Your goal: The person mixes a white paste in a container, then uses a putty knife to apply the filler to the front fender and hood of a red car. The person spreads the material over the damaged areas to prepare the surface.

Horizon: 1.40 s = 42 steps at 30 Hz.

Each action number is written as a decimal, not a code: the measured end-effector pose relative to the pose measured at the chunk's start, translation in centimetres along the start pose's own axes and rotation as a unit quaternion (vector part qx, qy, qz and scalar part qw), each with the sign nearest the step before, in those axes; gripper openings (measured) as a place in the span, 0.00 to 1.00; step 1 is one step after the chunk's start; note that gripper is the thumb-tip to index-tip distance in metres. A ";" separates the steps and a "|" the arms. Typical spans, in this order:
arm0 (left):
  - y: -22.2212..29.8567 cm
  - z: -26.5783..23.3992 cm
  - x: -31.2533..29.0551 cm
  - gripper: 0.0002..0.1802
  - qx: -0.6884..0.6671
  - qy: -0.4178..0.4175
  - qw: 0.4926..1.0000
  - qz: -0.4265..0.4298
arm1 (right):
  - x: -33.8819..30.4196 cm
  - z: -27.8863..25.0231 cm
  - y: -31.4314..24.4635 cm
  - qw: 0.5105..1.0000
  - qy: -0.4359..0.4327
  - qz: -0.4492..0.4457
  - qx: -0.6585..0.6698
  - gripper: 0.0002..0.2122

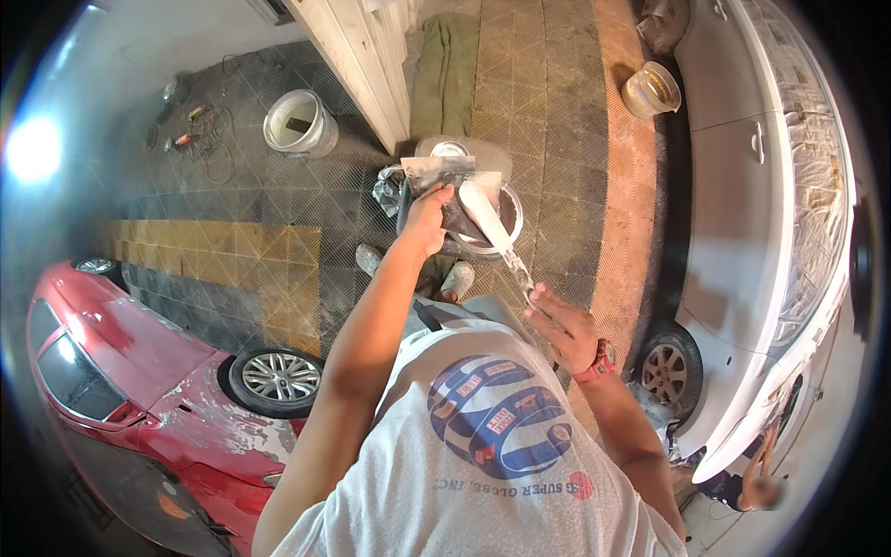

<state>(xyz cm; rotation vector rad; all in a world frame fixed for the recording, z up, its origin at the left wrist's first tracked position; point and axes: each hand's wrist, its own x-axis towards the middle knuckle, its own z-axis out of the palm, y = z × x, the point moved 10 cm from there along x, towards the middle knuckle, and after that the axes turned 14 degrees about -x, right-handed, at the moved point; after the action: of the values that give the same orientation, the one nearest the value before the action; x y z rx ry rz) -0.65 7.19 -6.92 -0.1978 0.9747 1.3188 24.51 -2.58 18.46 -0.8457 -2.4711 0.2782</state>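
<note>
Gripping a flat plate [438, 167], pale at the edges and dark in the middle, the left hand [427, 223] reaches out in front of the body. The plate extends to the far side of its fingertips; whether it is one piece or several overlapping, I cannot tell. The right hand [564, 327], nearer the body and further right, has its fingers closed on the near end of a long paddle [483, 212]. From that grip the paddle slants away to the far left, its handle smeared, its broad white blade at the far end, just right of the left hand and beside the plate; whether blade and plate touch is unclear. Below both lies a round container [516, 209] with a pale rim. A red watch [603, 360] circles the right wrist. Further off, a white bucket [325, 139] stands to the far left and a smaller bucket [640, 97] to the far right. A red car [139, 362] is at the left, a white car [729, 186] at the right.
</note>
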 end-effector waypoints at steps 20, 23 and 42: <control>-2.0 -1.7 -1.2 0.41 0.318 -0.001 0.910 0.268 | 1.2 -2.0 5.0 0.921 0.074 0.380 0.046 0.10; -2.0 -1.9 -1.5 0.41 0.312 -0.007 0.911 0.270 | 6.0 -1.1 5.2 0.948 0.053 0.315 0.010 0.09; 2.8 -5.0 -0.9 0.30 0.340 0.034 0.882 0.324 | 1.0 -1.3 10.9 0.858 0.112 0.446 0.229 0.15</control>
<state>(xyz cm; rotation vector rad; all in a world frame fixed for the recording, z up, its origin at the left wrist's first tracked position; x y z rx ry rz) -5.45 4.20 -8.21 0.6843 1.5855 1.4693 30.15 6.60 16.24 -1.6258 -1.5301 0.9735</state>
